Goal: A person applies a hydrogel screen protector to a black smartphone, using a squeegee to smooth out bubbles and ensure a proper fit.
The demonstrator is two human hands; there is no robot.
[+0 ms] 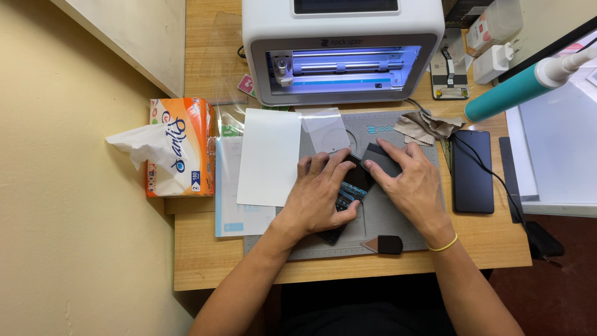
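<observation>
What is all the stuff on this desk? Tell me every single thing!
machine: 1, white with a blue-lit slot, back of the desk
work mat: 1, grey, desk middle
phone: 1, black, on the mat under both hands
dark card: 1, dark grey, under the right fingers
white sheet: 1, white, left of the mat
tissue pack: 1, orange, desk's left edge
second phone: 1, black, right of the mat, cable attached
cloth: 1, beige, mat's far corner
small scraper: 1, black and brown, mat's near edge
tube: 1, teal, upper right
charger plug: 1, white, beside the machine
left hand: 1, holds the phone
right hand: 1, yellow wristband, presses the dark card
</observation>
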